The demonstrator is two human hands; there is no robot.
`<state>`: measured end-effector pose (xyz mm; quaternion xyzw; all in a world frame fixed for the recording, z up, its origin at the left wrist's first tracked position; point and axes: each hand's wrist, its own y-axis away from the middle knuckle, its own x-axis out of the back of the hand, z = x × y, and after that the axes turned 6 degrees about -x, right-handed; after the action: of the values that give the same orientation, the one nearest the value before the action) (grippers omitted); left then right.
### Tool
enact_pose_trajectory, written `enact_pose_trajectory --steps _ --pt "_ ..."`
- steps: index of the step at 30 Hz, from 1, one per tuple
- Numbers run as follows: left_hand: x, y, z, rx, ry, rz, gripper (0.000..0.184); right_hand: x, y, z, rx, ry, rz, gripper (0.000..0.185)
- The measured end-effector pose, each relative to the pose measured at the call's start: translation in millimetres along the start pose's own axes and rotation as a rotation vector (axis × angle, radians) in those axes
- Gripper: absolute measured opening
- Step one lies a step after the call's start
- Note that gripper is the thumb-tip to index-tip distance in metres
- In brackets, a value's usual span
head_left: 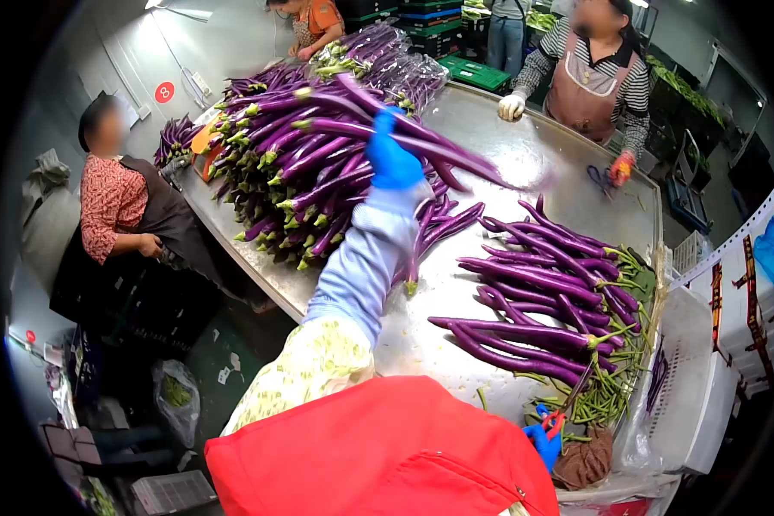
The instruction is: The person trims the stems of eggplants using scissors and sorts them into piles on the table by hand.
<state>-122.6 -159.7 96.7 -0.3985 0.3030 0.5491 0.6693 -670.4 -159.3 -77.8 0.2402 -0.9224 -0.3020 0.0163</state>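
Item 1. Left hand (394,156), blue-gloved, arm fully extended over the bench (482,112); fingers wrapped round the middle of a small bunch of held eggplants (340,130), lifted above the metal. Exact count cannot be told; far ends blurred.

Item 2. Right hand (542,440), blue-gloved, low at the near edge, well apart from the left; closed on the red handles of scissors (556,422). Blades point away from the hand, toward the stems of item 4; whether they are parted cannot be told.

Item 3. Held eggplants, orientation: long axis crosswise to the left forearm. Green stem ends to the left of the left hand, over the pile; narrow ends to its right, dipping slightly.

Item 4. Laid-out eggplants (537,277), flat on the bench, ahead of the right hand and to the right of the left forearm; right hand nearer. Long axes roughly side by side, slightly fanned; stem ends to the right, narrow ends toward the left forearm.

Item 5. Piled eggplants (318,163), large stack, to the left of the left hand and beyond; left hand nearer. Most stem ends face left and nearward.

Item 6. Stem trimmings (612,402), green, loose heap, just beyond the right hand, beside the scissors.
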Motion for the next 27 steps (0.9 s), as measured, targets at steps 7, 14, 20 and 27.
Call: enact_pose_trajectory --steps 7,14,20,27 --pt "83.5 -117.9 -10.7 0.072 -0.039 0.374 0.055 -3.7 -8.0 -2.1 -0.004 0.024 -0.011 0.054" --pt "97.3 -103.8 1.8 0.682 0.477 0.233 0.079 -9.8 -4.0 -6.5 0.015 0.028 0.042 0.053" --pt "118.6 -78.3 -2.6 0.634 0.231 0.005 0.075 -4.7 -7.6 5.4 0.025 -0.016 0.044 0.057" --pt "93.0 -47.6 11.2 -0.166 -0.699 -0.35 0.038 -0.4 -6.0 10.3 0.03 0.011 0.046 0.059"
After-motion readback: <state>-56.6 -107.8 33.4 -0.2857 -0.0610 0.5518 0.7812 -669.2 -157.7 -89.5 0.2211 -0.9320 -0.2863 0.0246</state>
